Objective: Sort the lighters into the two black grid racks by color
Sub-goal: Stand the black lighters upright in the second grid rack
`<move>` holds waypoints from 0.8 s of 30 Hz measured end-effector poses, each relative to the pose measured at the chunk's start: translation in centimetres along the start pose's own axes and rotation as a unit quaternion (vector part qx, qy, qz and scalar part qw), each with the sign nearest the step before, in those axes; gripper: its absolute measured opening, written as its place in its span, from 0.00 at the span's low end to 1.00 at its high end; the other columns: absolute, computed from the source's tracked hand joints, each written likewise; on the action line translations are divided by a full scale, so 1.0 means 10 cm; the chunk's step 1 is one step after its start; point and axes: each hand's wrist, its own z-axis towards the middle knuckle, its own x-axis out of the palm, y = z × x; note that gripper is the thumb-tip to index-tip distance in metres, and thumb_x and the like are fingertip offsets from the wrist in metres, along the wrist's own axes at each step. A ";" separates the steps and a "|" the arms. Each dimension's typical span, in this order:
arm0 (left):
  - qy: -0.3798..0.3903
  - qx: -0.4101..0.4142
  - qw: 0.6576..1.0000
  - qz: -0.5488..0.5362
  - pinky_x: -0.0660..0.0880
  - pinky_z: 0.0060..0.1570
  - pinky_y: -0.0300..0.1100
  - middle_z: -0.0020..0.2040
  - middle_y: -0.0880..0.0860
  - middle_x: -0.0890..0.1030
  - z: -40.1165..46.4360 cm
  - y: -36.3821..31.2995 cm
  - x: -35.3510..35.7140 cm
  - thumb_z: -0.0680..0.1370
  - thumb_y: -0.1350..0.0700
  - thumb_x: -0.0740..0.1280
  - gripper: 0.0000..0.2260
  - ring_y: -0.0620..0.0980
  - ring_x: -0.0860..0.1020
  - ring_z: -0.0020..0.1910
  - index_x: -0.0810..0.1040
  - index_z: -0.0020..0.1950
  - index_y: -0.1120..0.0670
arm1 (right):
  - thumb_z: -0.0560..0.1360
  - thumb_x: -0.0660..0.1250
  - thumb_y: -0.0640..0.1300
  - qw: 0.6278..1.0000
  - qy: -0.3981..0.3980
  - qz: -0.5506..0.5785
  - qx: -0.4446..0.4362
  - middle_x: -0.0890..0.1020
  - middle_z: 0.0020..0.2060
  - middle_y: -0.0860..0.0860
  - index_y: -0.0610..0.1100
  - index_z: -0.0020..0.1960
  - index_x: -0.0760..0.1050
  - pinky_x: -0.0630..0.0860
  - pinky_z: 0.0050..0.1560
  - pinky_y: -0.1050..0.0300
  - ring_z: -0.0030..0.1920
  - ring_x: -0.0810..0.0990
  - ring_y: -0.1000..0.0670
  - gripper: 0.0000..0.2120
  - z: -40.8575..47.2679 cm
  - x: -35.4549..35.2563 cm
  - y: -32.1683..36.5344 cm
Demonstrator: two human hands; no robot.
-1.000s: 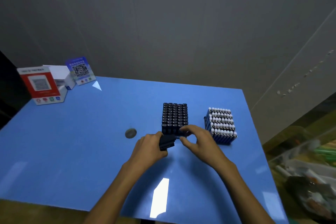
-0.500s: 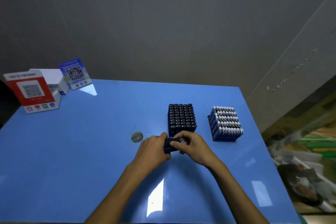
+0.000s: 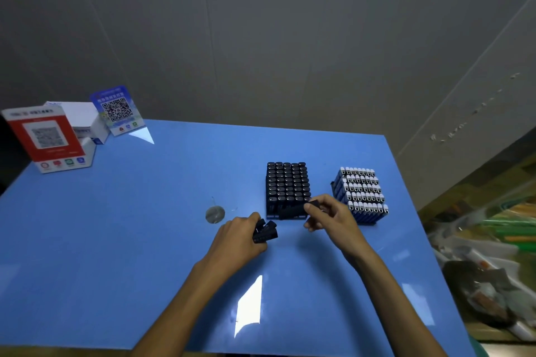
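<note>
Pinching one black lighter (image 3: 293, 211) in right hand (image 3: 329, 216)'s grip, left hand (image 3: 240, 236) clutching several black lighters (image 3: 264, 232).

From my remote view: glossy blue rectangular tabletop (image 3: 121, 235) set against a plain grey panelled wall (image 3: 261, 38) with thin seams. Bright overhead light glares off the surface near the front edge. At the far left corner I note a red-and-white QR-code stand (image 3: 46, 139), a white cardboard box (image 3: 84, 122) and a blue QR-code stand (image 3: 117, 109). Blurred clutter at right.
</note>
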 end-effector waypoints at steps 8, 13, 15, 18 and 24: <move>-0.039 -0.027 0.999 -0.015 0.70 0.33 0.43 0.34 0.48 0.74 0.01 0.02 -0.05 0.71 0.56 0.67 0.07 0.54 0.76 0.39 0.70 0.45 0.54 | 0.77 0.68 0.42 0.998 -0.036 -0.046 -0.028 0.76 0.33 0.41 0.38 0.45 0.74 0.77 0.37 0.52 0.30 0.79 0.46 0.08 0.09 -0.13 -0.08; -0.053 -0.035 0.998 -0.023 0.72 0.35 0.44 0.32 0.44 0.68 -0.01 0.05 -0.04 0.71 0.56 0.68 0.08 0.54 0.75 0.44 0.69 0.44 0.53 | 0.76 0.68 0.34 0.999 -0.033 0.003 -0.002 0.81 0.37 0.33 0.34 0.47 0.70 0.80 0.38 0.49 0.33 0.81 0.41 0.06 0.14 -0.14 -0.18; -0.055 -0.043 0.997 -0.029 0.75 0.39 0.46 0.34 0.43 0.68 -0.02 0.07 -0.05 0.71 0.56 0.68 0.08 0.53 0.75 0.43 0.70 0.44 0.53 | 0.76 0.67 0.34 1.000 -0.013 0.010 -0.001 0.82 0.38 0.35 0.34 0.51 0.73 0.81 0.40 0.50 0.36 0.81 0.40 0.06 0.14 -0.15 -0.21; -0.056 -0.052 0.997 -0.028 0.76 0.41 0.46 0.35 0.43 0.68 -0.03 0.09 -0.06 0.71 0.55 0.69 0.09 0.54 0.76 0.40 0.69 0.44 0.52 | 0.77 0.67 0.35 0.999 0.030 -0.012 -0.018 0.84 0.42 0.40 0.39 0.57 0.78 0.81 0.45 0.53 0.40 0.83 0.44 0.09 0.14 -0.14 -0.25; -0.068 -0.054 0.996 -0.026 0.73 0.37 0.43 0.36 0.46 0.70 -0.02 0.14 -0.05 0.71 0.55 0.69 0.10 0.51 0.73 0.37 0.68 0.42 0.50 | 0.78 0.65 0.35 0.995 0.090 -0.041 -0.012 0.85 0.47 0.43 0.39 0.53 0.76 0.79 0.50 0.57 0.48 0.83 0.46 0.05 0.13 -0.08 -0.33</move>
